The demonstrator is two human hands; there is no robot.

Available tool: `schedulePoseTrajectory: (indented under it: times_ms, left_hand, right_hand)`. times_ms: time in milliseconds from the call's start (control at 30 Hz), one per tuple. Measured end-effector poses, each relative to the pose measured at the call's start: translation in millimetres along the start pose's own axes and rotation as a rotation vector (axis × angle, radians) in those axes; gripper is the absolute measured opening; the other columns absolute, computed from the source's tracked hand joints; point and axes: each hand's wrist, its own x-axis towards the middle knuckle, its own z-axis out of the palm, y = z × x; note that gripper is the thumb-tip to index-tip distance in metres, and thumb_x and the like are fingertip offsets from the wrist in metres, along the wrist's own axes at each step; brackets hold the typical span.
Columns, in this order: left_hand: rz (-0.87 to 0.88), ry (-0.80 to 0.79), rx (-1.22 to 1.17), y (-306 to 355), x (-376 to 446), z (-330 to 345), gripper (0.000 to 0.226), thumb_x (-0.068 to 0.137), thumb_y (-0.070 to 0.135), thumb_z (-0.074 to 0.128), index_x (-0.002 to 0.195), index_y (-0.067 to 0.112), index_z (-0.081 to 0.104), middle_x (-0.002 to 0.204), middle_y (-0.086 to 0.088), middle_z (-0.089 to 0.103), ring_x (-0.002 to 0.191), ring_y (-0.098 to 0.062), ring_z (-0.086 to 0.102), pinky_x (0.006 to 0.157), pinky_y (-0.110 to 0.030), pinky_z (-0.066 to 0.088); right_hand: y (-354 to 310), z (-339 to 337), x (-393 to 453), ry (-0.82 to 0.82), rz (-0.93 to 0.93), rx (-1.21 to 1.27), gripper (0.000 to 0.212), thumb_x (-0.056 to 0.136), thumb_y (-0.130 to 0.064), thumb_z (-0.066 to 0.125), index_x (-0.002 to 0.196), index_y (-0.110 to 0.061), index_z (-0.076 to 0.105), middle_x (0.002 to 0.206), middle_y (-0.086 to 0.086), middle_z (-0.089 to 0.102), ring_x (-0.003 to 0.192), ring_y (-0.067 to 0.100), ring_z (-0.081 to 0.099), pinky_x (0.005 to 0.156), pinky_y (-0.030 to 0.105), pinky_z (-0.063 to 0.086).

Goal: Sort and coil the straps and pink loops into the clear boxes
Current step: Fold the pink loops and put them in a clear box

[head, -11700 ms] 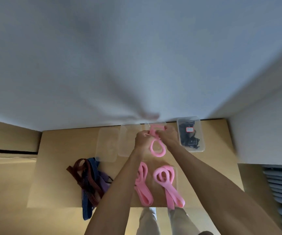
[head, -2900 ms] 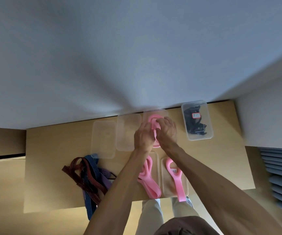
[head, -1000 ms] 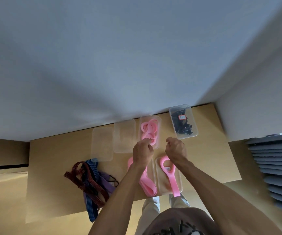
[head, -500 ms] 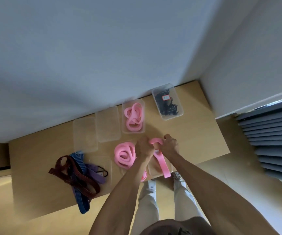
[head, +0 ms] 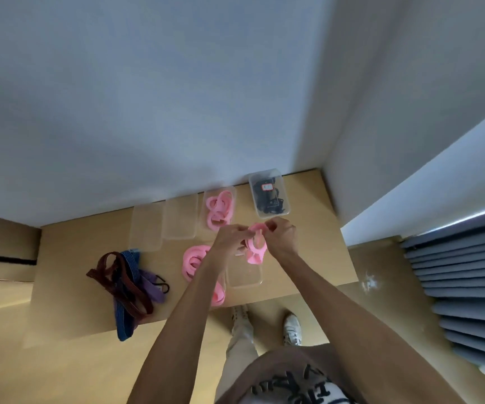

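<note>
A pink loop (head: 256,245) hangs between both hands above the table. My left hand (head: 229,239) pinches its left side and my right hand (head: 282,236) pinches its top right. Under it lies a clear box (head: 244,277) with nothing inside that I can see. Behind the hands, another clear box (head: 232,192) holds coiled pink loops (head: 219,209). A further pink loop (head: 194,262) lies coiled on the table beside my left forearm, partly hidden. Brown, blue and purple straps (head: 124,282) sit tangled at the left.
Two more clear boxes (head: 180,215) (head: 145,228) stand side by side at the back near the wall. A clear box of black items (head: 269,193) stands at the back right. The wooden table (head: 317,228) ends just before my feet. Grey blinds are at the right.
Both hands lifted the pink loop off the near clear box and gathered it into a shorter bunch between them. The camera view shifted slightly.
</note>
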Motion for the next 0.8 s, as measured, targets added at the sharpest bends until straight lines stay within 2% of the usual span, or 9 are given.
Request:
schedulePoseTrajectory:
  times_ms: [133,233,300,367,467,533,600,700,800]
  left_hand:
    - [0.227,0.05,0.057,41.0,-47.1,10.1,0.01,0.085,0.008,0.074,0.08,0.0,0.072,0.07,-0.01,0.058,0.071,-0.022,0.054,0.072,-0.034,0.044]
    - [0.355,0.088,-0.005,65.5,-77.2,12.9,0.031,0.089,0.001,0.069,0.061,0.01,0.058,0.057,-0.001,0.047,0.054,-0.016,0.046,0.056,-0.022,0.039]
    - [0.377,0.056,-0.114,76.2,-94.4,12.9,0.034,0.09,-0.005,0.063,0.062,0.014,0.056,0.049,0.008,0.047,0.042,-0.005,0.042,0.044,-0.013,0.035]
    - [0.381,0.043,-0.161,83.2,-109.3,14.9,0.035,0.087,-0.007,0.06,0.06,0.015,0.058,0.048,0.01,0.047,0.041,-0.006,0.045,0.042,-0.011,0.036]
    - [0.344,-0.008,-0.236,81.1,-122.1,17.2,0.036,0.087,-0.003,0.053,0.062,0.017,0.068,0.058,-0.001,0.062,0.052,-0.018,0.06,0.049,-0.018,0.047]
    - [0.368,-0.016,-0.286,78.4,-127.3,14.4,0.029,0.09,0.0,0.052,0.074,0.013,0.073,0.072,-0.008,0.07,0.065,-0.021,0.069,0.059,-0.023,0.051]
    - [0.43,-0.047,-0.255,74.8,-132.7,7.8,0.024,0.09,0.003,0.055,0.083,0.013,0.075,0.076,-0.007,0.071,0.068,-0.019,0.068,0.061,-0.022,0.05]
    - [0.462,-0.117,-0.168,68.9,-139.7,-4.0,0.025,0.093,0.006,0.053,0.096,0.014,0.077,0.084,-0.007,0.073,0.071,-0.016,0.066,0.059,-0.021,0.044]
    - [0.501,-0.074,-0.068,65.4,-141.7,-12.9,0.024,0.092,0.004,0.063,0.083,0.02,0.079,0.067,-0.004,0.064,0.057,-0.014,0.052,0.055,-0.027,0.037]
  right_hand:
    - [-29.6,-46.7,-17.5,0.063,-0.212,0.102,0.006,0.088,-0.007,0.061,0.092,-0.009,0.064,0.086,0.005,0.067,0.079,0.023,0.061,0.065,0.024,0.042]
    - [-49.9,-76.1,-36.6,0.101,-0.352,0.154,0.014,0.089,-0.006,0.052,0.086,-0.013,0.063,0.08,0.003,0.068,0.072,0.022,0.061,0.061,0.029,0.046]
    - [-56.2,-90.0,-51.1,0.102,-0.485,0.129,0.02,0.088,-0.006,0.046,0.08,-0.014,0.063,0.074,0.002,0.066,0.066,0.018,0.06,0.055,0.028,0.044]
    - [-59.0,-100.6,-63.2,0.111,-0.573,0.101,0.022,0.087,-0.005,0.046,0.082,-0.014,0.065,0.075,-0.002,0.065,0.064,0.016,0.058,0.053,0.027,0.042]
    - [-61.0,-110.4,-74.3,0.15,-0.48,0.103,0.016,0.089,-0.011,0.053,0.099,-0.014,0.065,0.081,-0.004,0.065,0.07,0.016,0.061,0.058,0.025,0.042]
    - [-60.8,-111.4,-78.8,0.159,-0.422,0.121,0.005,0.087,-0.016,0.057,0.089,-0.015,0.061,0.077,-0.003,0.066,0.071,0.018,0.065,0.06,0.028,0.049]
    - [-62.3,-110.5,-84.7,0.132,-0.392,0.152,0.006,0.083,-0.016,0.057,0.076,-0.014,0.057,0.071,0.0,0.066,0.072,0.02,0.066,0.066,0.033,0.052]
    - [-69.0,-105.4,-90.9,0.15,-0.366,0.062,0.011,0.079,-0.008,0.056,0.074,-0.017,0.058,0.072,-0.002,0.065,0.073,0.021,0.064,0.065,0.032,0.052]
    - [-79.6,-95.6,-100.1,0.137,-0.395,0.076,0.01,0.08,-0.008,0.062,0.077,-0.018,0.063,0.073,-0.004,0.064,0.067,0.015,0.06,0.057,0.028,0.045]
